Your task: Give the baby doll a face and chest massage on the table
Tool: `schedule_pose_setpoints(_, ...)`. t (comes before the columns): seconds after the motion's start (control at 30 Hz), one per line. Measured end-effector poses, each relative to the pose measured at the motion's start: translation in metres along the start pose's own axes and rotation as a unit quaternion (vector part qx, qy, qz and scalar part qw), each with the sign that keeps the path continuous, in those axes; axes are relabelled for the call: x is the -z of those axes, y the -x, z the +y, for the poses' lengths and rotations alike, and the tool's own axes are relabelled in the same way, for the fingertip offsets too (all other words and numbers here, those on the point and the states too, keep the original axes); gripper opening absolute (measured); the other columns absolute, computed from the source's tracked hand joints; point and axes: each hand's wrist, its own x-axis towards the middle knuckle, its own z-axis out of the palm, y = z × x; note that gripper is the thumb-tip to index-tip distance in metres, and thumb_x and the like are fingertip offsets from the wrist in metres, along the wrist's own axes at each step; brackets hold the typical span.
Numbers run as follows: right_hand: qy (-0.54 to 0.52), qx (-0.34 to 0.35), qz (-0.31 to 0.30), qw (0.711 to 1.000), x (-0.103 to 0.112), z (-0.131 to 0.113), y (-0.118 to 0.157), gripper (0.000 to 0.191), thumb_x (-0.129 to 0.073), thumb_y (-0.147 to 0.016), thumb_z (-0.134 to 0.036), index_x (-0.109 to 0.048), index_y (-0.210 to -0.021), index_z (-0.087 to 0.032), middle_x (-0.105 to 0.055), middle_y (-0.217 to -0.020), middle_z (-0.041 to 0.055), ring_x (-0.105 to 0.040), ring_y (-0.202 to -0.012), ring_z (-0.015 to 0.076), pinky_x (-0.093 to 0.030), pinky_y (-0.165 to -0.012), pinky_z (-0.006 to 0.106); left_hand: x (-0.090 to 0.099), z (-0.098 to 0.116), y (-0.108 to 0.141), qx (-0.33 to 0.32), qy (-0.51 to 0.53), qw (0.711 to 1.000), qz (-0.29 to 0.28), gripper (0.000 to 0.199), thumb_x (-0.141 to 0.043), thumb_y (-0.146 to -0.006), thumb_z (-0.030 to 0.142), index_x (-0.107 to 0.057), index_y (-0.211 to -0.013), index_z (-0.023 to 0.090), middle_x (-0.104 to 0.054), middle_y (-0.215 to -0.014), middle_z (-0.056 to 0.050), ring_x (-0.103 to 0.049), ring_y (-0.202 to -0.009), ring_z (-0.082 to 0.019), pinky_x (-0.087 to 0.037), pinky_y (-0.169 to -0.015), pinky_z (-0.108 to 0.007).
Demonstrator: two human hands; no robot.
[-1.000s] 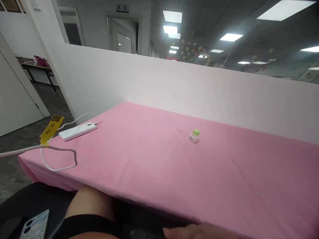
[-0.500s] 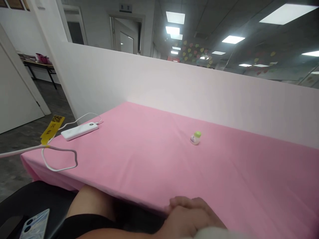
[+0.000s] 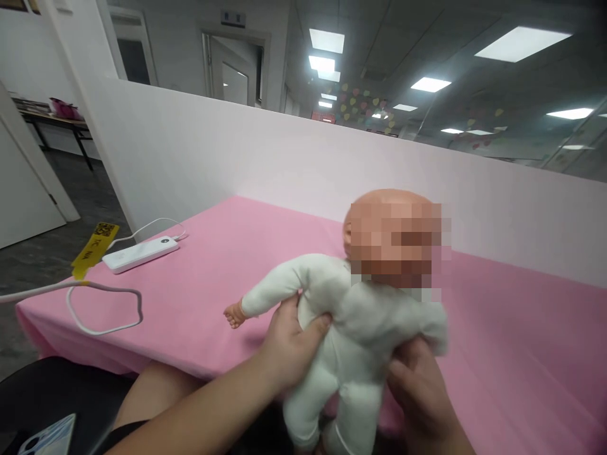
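Note:
A baby doll [image 3: 363, 316] with a white cloth body and a bare plastic head is held upright in front of me, over the near table edge. My left hand [image 3: 296, 341] grips its side under the arm, thumb across the front of the body. On the other side my right hand [image 3: 417, 379] is closed on the body below the doll's other arm; some of its fingers are hidden behind the doll. The doll's arm at the left sticks out, and its legs hang down past the edge. Its head is blurred by blocks.
A pink cloth [image 3: 203, 303] covers the table, with a white partition [image 3: 227, 145] behind it. A white power bank [image 3: 141, 254] with a white cable [image 3: 107, 332] and yellow tag [image 3: 95, 249] lies at the left. A phone [image 3: 47, 436] rests on a black seat [image 3: 71, 385].
The doll has come up into view, held in both hands, which were together low at the table edge. It now hides the spot where a small green-capped bottle stood.

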Motion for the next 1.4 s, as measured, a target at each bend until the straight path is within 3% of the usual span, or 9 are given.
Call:
schedule_pose_setpoints(0.13,0.003,-0.011,0.012,1.000,-0.005,-0.003,-0.043,0.066,-0.079,-0.085,-0.057,-0.056,-0.138,-0.025,-0.065,-0.143,0.0157,-0.060,-0.135,0.0390,-0.055,-0.108,0.054,0.016,-0.007,-0.039,-0.058,-0.037,0.998,0.011,0.052,-0.068,-0.092,0.042,-0.055,-0.139,0.024,-0.069,-0.137,-0.012,-0.065,-0.127,-0.037,-0.052,-0.108,-0.056)
schedule_pose_setpoints(0.33,0.110,-0.067,-0.033,0.991,-0.008,0.008,-0.094,0.051,-0.077,-0.086,-0.048,-0.060,-0.125,-0.021,-0.072,-0.127,0.0135,-0.068,-0.120,0.0341,-0.059,-0.098,0.047,0.029,-0.037,-0.084,-0.043,-0.132,0.990,0.009,0.053,-0.065,-0.096,0.042,-0.056,-0.141,0.015,-0.067,-0.138,-0.016,-0.063,-0.129,-0.035,-0.052,-0.105,-0.046)
schedule_pose_setpoints(0.53,0.191,-0.094,0.026,0.977,-0.011,0.040,-0.109,0.043,-0.078,-0.080,-0.044,-0.062,-0.112,-0.020,-0.075,-0.112,0.0124,-0.071,-0.104,0.0333,-0.060,-0.086,0.043,0.029,-0.062,-0.097,-0.005,-0.172,0.985,0.002,0.048,-0.063,-0.097,0.048,-0.061,-0.135,0.018,-0.070,-0.131,-0.014,-0.066,-0.123,-0.035,-0.054,-0.101,-0.046)
schedule_pose_setpoints(0.7,0.179,-0.140,0.064,0.972,-0.016,0.060,-0.117,0.034,-0.076,-0.082,-0.047,-0.058,-0.098,-0.023,-0.074,-0.097,0.0091,-0.071,-0.089,0.0299,-0.058,-0.075,0.040,0.034,-0.077,-0.106,0.049,-0.112,0.992,0.000,0.049,-0.064,-0.097,0.052,-0.061,-0.133,0.019,-0.072,-0.130,-0.014,-0.069,-0.120,-0.033,-0.057,-0.098,-0.045)
schedule_pose_setpoints(0.9,0.187,-0.128,0.061,0.972,-0.023,0.072,-0.114,0.031,-0.070,-0.088,-0.049,-0.054,-0.094,-0.024,-0.069,-0.094,0.0042,-0.065,-0.085,0.0248,-0.052,-0.072,0.036,0.037,-0.081,-0.105,0.084,-0.007,0.995,-0.054,0.057,-0.074,-0.087,0.040,-0.054,-0.136,0.018,-0.070,-0.133,-0.014,-0.070,-0.118,-0.032,-0.060,-0.092,-0.042)
schedule_pose_setpoints(1.07,0.245,-0.127,0.064,0.959,-0.026,0.076,-0.116,0.034,-0.066,-0.091,-0.054,-0.050,-0.084,-0.024,-0.066,-0.083,0.0015,-0.062,-0.076,0.0229,-0.045,-0.067,0.034,0.042,-0.075,-0.106,0.079,-0.215,0.973,-0.030,0.034,-0.068,-0.090,0.050,-0.061,-0.103,0.020,-0.073,-0.097,-0.008,-0.071,-0.090,-0.028,-0.055,-0.073,-0.037)
schedule_pose_setpoints(1.2,0.350,-0.135,0.048,0.926,-0.025,0.074,-0.120,0.039,-0.060,-0.095,-0.059,-0.053,-0.081,-0.023,-0.068,-0.079,0.0056,-0.061,-0.073,0.0242,-0.037,-0.064,0.034,0.049,-0.070,-0.110,0.071,-0.364,0.928,-0.014,0.037,-0.064,-0.092,0.057,-0.056,-0.084,0.022,-0.067,-0.077,-0.005,-0.066,-0.073,-0.026,-0.044,-0.065,-0.035)
schedule_pose_setpoints(1.3,0.391,-0.133,0.043,0.910,-0.020,0.071,-0.118,0.039,-0.057,-0.096,-0.058,-0.057,-0.081,-0.022,-0.071,-0.082,0.0080,-0.062,-0.073,0.0246,-0.033,-0.062,0.034,0.056,-0.063,-0.107,0.071,-0.423,0.903,-0.030,0.038,-0.059,-0.094,0.059,-0.059,-0.084,0.022,-0.070,-0.079,-0.005,-0.066,-0.073,-0.027,-0.041,-0.065,-0.035)
schedule_pose_setpoints(1.4,0.390,-0.113,0.049,0.912,-0.011,0.064,-0.116,0.031,-0.060,-0.095,-0.050,-0.061,-0.082,-0.022,-0.073,-0.084,0.0066,-0.064,-0.077,0.0239,-0.034,-0.064,0.033,0.064,-0.055,-0.100,0.044,-0.441,0.896,-0.021,0.036,-0.057,-0.095,0.056,-0.067,-0.094,0.022,-0.074,-0.095,-0.008,-0.069,-0.086,-0.029,-0.045,-0.071,-0.037)
